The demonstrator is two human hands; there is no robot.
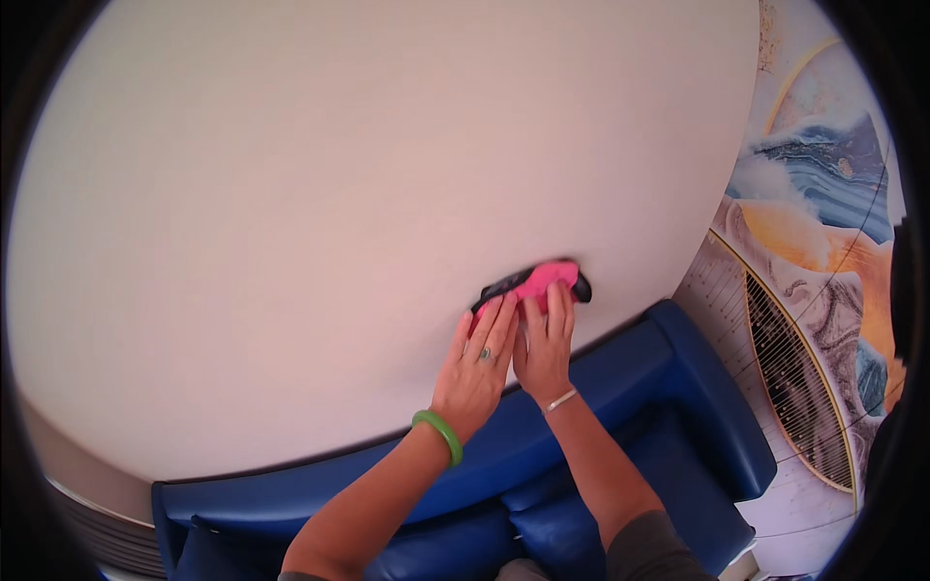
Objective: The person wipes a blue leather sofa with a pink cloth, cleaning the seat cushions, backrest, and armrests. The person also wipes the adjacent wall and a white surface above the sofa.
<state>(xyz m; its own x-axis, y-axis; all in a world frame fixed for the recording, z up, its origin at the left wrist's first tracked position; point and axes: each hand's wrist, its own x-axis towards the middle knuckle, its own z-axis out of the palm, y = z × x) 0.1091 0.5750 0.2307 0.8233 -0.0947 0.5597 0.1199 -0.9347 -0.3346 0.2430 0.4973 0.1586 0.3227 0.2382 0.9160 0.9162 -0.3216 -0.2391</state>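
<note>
Both hands are side by side against the pale wall [290,218], above the back of a blue sofa [596,378]. My left hand [476,363], with a ring and a green bangle at the wrist, lies with its fingers on the left part of a bright pink cloth [548,279]. The fingers of my right hand [546,341], with a thin silver-coloured bracelet at the wrist, rest on the cloth's right part. A black object [583,289] shows beyond the cloth's edges, partly covered by it; its kind cannot be told. The fingertips of my left hand partly hide the cloth.
Blue cushions [465,541] lie on the sofa below my arms. The sofa's armrest [716,407] stands at the right. A wall with a colourful abstract mural [821,218] meets the pale wall there. Dark ribbed panelling [109,530] is at the lower left.
</note>
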